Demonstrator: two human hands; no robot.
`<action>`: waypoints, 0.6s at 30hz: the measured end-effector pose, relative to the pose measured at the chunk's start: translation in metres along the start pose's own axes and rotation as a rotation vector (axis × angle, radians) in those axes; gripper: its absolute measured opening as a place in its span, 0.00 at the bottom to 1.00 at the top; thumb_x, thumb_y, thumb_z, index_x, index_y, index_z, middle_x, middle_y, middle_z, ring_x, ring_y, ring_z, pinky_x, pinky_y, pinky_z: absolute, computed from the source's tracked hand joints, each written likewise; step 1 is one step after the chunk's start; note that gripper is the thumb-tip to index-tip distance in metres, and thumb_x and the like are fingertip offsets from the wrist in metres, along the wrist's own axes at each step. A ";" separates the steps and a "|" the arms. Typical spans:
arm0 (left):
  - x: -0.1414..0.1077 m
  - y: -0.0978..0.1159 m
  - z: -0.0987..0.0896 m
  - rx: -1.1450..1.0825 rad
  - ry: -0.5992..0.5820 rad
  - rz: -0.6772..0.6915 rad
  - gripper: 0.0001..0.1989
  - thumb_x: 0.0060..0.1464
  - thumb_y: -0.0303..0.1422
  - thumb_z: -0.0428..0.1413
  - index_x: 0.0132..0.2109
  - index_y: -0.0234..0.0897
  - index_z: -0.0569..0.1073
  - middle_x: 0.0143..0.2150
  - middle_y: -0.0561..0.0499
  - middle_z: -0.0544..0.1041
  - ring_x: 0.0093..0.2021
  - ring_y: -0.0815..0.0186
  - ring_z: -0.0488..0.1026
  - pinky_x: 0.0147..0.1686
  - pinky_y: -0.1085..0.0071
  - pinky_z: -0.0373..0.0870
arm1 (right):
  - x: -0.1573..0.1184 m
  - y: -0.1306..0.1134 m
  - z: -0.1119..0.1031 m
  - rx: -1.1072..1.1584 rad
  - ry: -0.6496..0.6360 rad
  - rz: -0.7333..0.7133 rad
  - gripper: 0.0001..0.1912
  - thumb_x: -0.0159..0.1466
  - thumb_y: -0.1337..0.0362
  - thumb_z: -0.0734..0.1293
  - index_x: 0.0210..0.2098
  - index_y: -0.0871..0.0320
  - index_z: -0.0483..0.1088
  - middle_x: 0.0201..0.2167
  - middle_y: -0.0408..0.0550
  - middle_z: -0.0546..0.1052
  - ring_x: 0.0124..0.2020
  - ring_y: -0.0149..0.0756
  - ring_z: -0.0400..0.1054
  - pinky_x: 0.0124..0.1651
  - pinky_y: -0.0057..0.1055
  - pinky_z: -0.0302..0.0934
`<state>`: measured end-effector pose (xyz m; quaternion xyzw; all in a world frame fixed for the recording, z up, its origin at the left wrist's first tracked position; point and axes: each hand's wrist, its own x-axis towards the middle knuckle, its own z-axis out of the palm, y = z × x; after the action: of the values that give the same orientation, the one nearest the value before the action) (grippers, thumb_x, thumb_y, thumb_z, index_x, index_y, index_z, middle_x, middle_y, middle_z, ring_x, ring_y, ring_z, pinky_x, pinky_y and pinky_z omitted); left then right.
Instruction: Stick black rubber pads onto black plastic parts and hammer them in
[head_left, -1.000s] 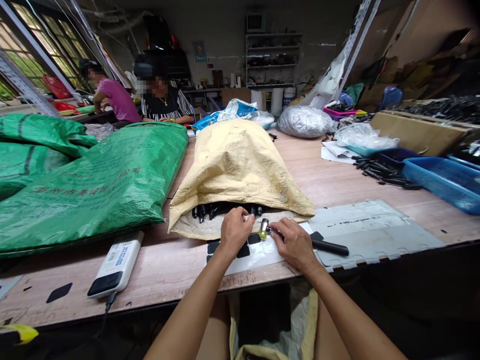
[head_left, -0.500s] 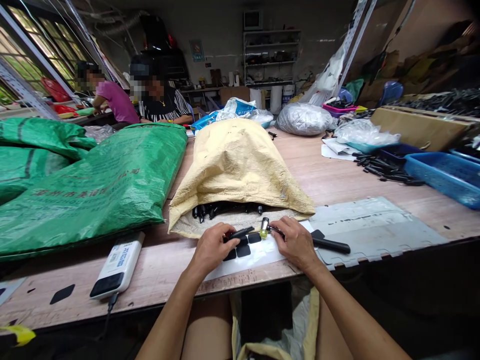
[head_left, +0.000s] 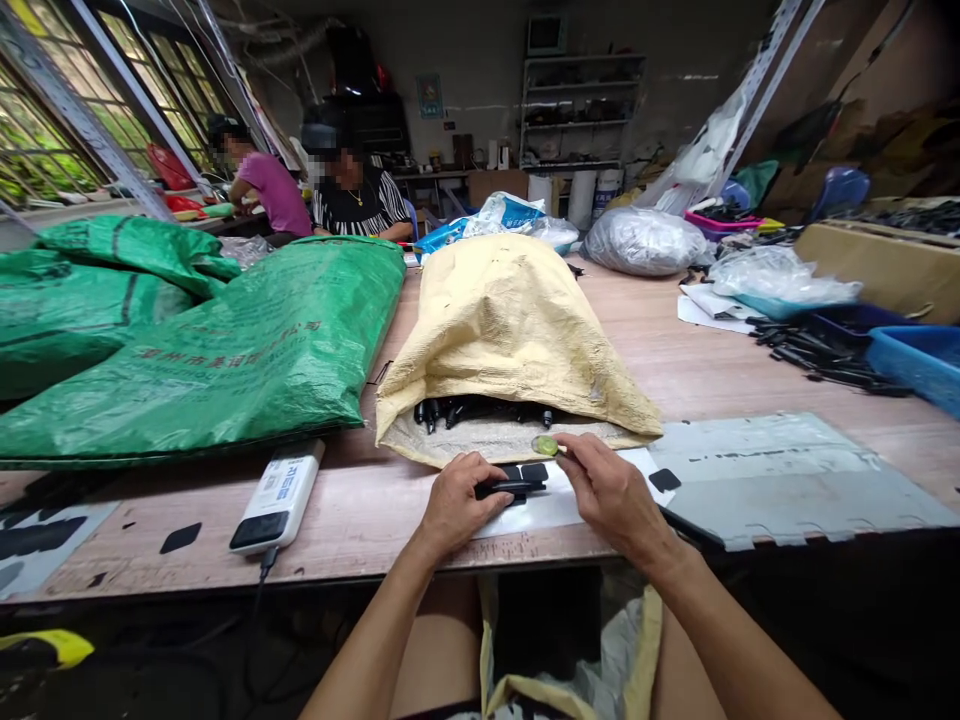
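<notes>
In my left hand [head_left: 466, 500] is a slim black pen-like piece [head_left: 517, 487], pinched between fingers and thumb and pointing right, over a white sheet with black rounded patches [head_left: 534, 472]. My right hand [head_left: 616, 490] is closed round a small hammer [head_left: 546, 446] close to its head. The hammer's yellow-green face is turned towards me, and its black grip sticks out past my wrist. Just beyond both hands lies a cream woven sack [head_left: 502, 330], its open mouth facing me with several black pieces [head_left: 480, 410] inside.
Green sacks [head_left: 277, 350] and a white power bank [head_left: 279, 498] with a cable lie left. At right are a grey mat [head_left: 795, 470], loose black pieces [head_left: 817, 355] and a blue basket [head_left: 919, 365]. An open sack [head_left: 646, 650] is at my lap. Two people sit beyond the table.
The view has swung left. My right hand has turned the hammer so that its yellow-green face shows. My left hand has lowered the black piece closer to the sheet.
</notes>
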<state>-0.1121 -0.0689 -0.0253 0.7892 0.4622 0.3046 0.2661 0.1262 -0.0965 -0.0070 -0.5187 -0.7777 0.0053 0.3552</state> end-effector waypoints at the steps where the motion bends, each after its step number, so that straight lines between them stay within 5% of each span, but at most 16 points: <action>1: 0.000 0.000 0.001 -0.001 0.003 -0.002 0.08 0.52 0.33 0.65 0.41 0.43 0.82 0.35 0.51 0.76 0.41 0.61 0.70 0.43 0.66 0.64 | 0.000 -0.007 0.001 0.056 -0.018 -0.014 0.15 0.72 0.64 0.58 0.56 0.54 0.66 0.45 0.50 0.76 0.43 0.37 0.72 0.44 0.32 0.66; 5: -0.001 -0.001 0.002 0.001 -0.001 -0.004 0.09 0.54 0.36 0.64 0.44 0.45 0.82 0.35 0.51 0.75 0.41 0.62 0.70 0.43 0.67 0.64 | -0.001 -0.027 0.006 0.113 -0.127 -0.015 0.15 0.71 0.64 0.58 0.54 0.52 0.69 0.42 0.49 0.76 0.42 0.37 0.73 0.46 0.32 0.68; 10: -0.001 0.001 0.000 0.013 -0.024 -0.014 0.07 0.56 0.38 0.63 0.41 0.45 0.83 0.35 0.51 0.75 0.42 0.62 0.70 0.44 0.68 0.64 | -0.004 -0.040 0.008 0.148 -0.063 -0.021 0.18 0.72 0.65 0.57 0.58 0.52 0.69 0.42 0.51 0.76 0.42 0.38 0.73 0.46 0.33 0.68; 15: -0.001 0.001 0.001 0.031 -0.017 -0.012 0.05 0.57 0.36 0.62 0.39 0.44 0.83 0.35 0.52 0.74 0.40 0.63 0.69 0.43 0.68 0.64 | -0.006 -0.042 0.011 0.046 -0.174 -0.008 0.16 0.71 0.66 0.57 0.54 0.53 0.72 0.39 0.50 0.76 0.39 0.36 0.73 0.43 0.30 0.67; 18: -0.001 0.000 0.003 0.028 -0.003 -0.011 0.08 0.55 0.36 0.63 0.43 0.45 0.83 0.35 0.52 0.74 0.41 0.63 0.69 0.44 0.68 0.65 | -0.005 -0.037 0.007 0.061 -0.073 0.028 0.15 0.71 0.65 0.58 0.53 0.54 0.71 0.40 0.50 0.76 0.40 0.36 0.73 0.44 0.30 0.67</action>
<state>-0.1109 -0.0703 -0.0278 0.7907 0.4704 0.2954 0.2574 0.0934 -0.1158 -0.0011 -0.5176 -0.7823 0.0528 0.3424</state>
